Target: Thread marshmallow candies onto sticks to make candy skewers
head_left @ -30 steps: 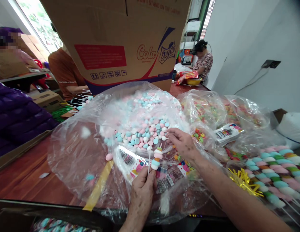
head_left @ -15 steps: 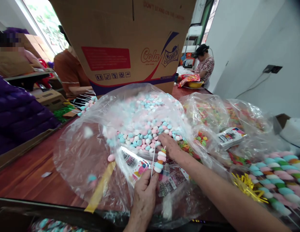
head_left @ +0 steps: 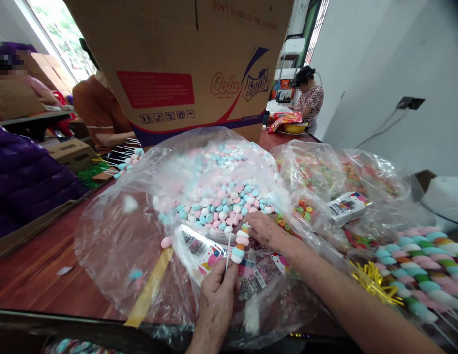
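My left hand (head_left: 216, 300) is closed around the lower end of a thin white stick (head_left: 228, 250). A short stack of white, blue, pink and small ring-shaped candies (head_left: 240, 242) is threaded on the stick's top. My right hand (head_left: 263, 229) rests palm down just right of the stack, fingers curled at its tip; what they pinch is hidden. Both hands sit inside a big clear plastic bag (head_left: 114, 231) holding a heap of pink, blue and white marshmallow pieces (head_left: 221, 196).
A large Cola carton (head_left: 177, 64) stands behind the bag. Bags of coloured ring candies (head_left: 324, 172) lie to the right, with finished skewers (head_left: 420, 265) and gold ties (head_left: 374, 282) at far right. Printed labels (head_left: 258, 275) lie under the bag. Other people sit at the left and back.
My right hand came back from the marshmallow heap toward the top of the skewer and now lies beside the stack. My left hand kept holding the stick.
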